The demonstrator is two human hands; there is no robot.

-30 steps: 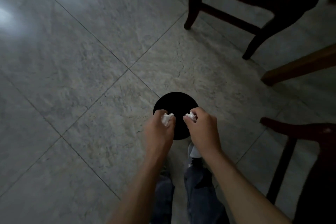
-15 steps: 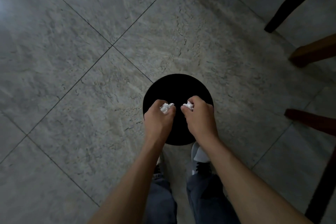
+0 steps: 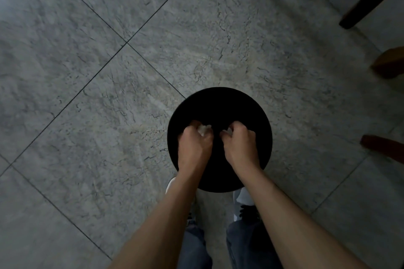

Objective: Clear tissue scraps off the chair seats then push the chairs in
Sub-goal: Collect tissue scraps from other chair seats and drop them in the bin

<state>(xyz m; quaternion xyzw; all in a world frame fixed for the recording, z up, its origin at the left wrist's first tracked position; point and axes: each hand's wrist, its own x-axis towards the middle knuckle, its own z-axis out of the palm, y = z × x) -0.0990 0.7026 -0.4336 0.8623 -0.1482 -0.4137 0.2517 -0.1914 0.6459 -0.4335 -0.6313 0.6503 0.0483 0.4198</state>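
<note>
A round black bin point(image 3: 220, 102) stands on the grey tiled floor right in front of my feet. Both hands hover over its dark opening. My left hand point(image 3: 193, 145) is closed around a crumpled white tissue scrap point(image 3: 203, 130) that sticks out past the fingers. My right hand point(image 3: 240, 146) is closed around a second white tissue scrap point(image 3: 227, 131), mostly hidden by the fingers. The inside of the bin is too dark to see into.
A dark chair leg point(image 3: 369, 2) slants in at the top right. A lighter wooden leg point(image 3: 389, 62) and a reddish-brown chair leg point(image 3: 382, 146) poke in from the right edge. Grey floor tiles spread to the left. My shoes show below the bin.
I have stepped closer to the bin, which now looks larger and sits under both hands. The chair legs have slid toward the top-right edge. Both hands still hold their scraps.
</note>
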